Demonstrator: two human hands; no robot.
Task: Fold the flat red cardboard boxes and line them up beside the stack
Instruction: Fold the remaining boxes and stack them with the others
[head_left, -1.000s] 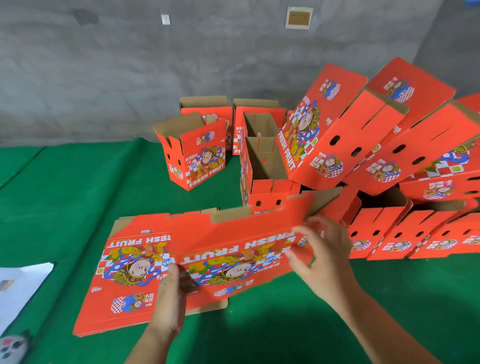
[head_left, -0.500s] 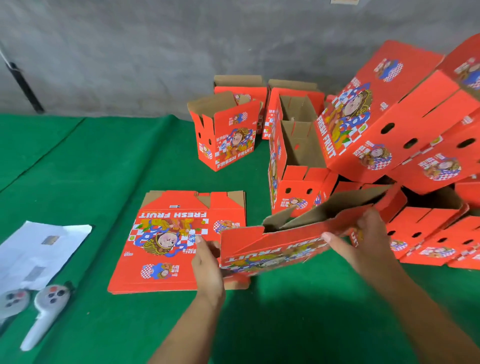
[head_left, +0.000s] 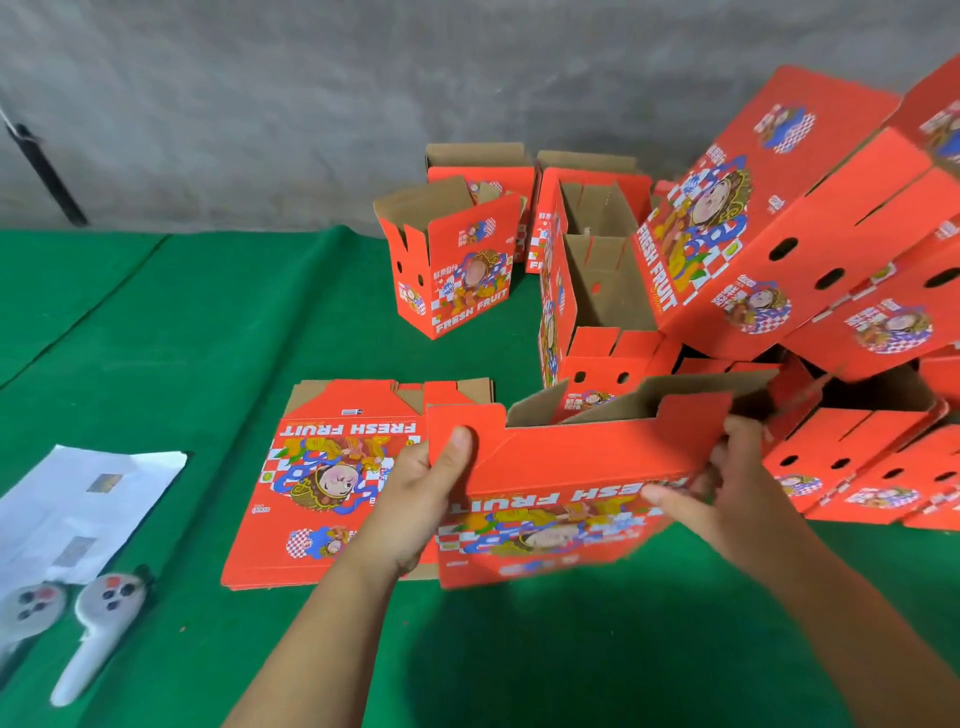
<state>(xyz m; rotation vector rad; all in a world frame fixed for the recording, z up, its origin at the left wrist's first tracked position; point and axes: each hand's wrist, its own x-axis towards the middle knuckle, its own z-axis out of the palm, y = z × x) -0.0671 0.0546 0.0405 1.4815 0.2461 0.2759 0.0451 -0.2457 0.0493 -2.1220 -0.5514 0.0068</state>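
The half-opened red box (head_left: 571, 467) hangs between the two hands, its long axis running left to right across the body, printed face toward the person with the "FRESH FRUIT" lettering upside down. The left hand (head_left: 415, 499) clamps the box's left end — thumb pressed flat on the red front panel near the top corner, the other fingers hidden behind the cardboard. The right hand (head_left: 727, 483) holds the opposite end, its fingers (head_left: 670, 501) curled over the edge at the right corner, though motion blur hides exactly how they sit. The brown inside of the box shows just beyond the fingertips, so the sleeve is already parted into a shallow opening.

Both hands are equally near, one at each end; squaring the box probably means pushing the two ends toward each other. The stack of flat boxes (head_left: 332, 478) lies on the green cloth (head_left: 208, 338) just left of the left hand, partly under the held box, and the folded boxes (head_left: 457, 270) stand farther off, beyond the fingers.
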